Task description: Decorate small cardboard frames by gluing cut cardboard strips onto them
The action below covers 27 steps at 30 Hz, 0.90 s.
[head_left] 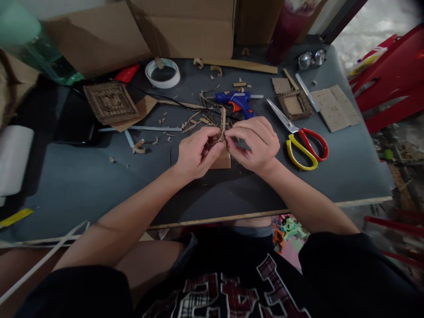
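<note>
Between my two hands a narrow cardboard strip [223, 118] stands up, its edge showing the corrugation. My left hand [198, 151] has thumb and fingers closed round its lower part. From the other side my right hand [253, 143] pinches at the same strip with thumb and forefinger. Below the fingers shows a flat piece of cardboard [221, 162] on the table; whether the strip touches it is hidden. Just beyond my hands lies a blue glue gun [244, 100] with an orange trigger. Scissors [308, 145] with red and yellow handles rest right of my right hand.
A tape roll [162, 73] and a layered cardboard square [111, 102] lie to the left. A small cardboard frame [294, 105], a corrugated sheet [336, 107] and glasses [311, 58] are on the right. Cardboard scraps [198, 121] litter the middle. The table's front edge [238, 217] is near.
</note>
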Tool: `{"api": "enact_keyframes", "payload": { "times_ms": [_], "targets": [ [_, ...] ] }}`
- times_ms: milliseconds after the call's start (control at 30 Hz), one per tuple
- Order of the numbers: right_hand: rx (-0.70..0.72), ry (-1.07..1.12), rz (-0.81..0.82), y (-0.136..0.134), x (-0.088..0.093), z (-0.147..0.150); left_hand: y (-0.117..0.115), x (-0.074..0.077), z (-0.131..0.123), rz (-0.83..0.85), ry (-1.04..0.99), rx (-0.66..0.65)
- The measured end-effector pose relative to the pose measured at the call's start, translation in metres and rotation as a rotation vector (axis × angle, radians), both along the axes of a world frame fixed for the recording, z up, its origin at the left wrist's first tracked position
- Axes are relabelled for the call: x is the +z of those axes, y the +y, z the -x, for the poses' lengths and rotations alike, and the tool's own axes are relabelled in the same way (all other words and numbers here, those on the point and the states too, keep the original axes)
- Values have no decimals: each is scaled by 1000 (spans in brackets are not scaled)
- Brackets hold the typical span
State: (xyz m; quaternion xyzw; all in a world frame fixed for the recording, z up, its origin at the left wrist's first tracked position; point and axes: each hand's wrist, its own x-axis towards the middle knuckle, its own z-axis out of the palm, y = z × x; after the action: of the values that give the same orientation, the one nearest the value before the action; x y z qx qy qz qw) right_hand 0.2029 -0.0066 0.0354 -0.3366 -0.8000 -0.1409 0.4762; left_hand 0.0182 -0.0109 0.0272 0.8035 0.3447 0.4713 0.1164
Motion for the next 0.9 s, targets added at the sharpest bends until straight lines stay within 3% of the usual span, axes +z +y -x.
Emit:
{"api": "enact_keyframes", "payload": {
  "times_ms": [200, 367, 467, 900],
  "targets": [
    [24, 30, 146, 5, -9, -3, 10, -9, -1, -81, 28, 30],
    [263, 117, 294, 10, -14, -10, 13, -10, -3, -177, 68, 15],
    [296, 164, 350, 11, -16, -10, 12, -8, -2, -224, 49, 16],
    [179, -182, -107, 22, -20, -14, 20, -10, 8, -75, 63, -113]
  ]
}}
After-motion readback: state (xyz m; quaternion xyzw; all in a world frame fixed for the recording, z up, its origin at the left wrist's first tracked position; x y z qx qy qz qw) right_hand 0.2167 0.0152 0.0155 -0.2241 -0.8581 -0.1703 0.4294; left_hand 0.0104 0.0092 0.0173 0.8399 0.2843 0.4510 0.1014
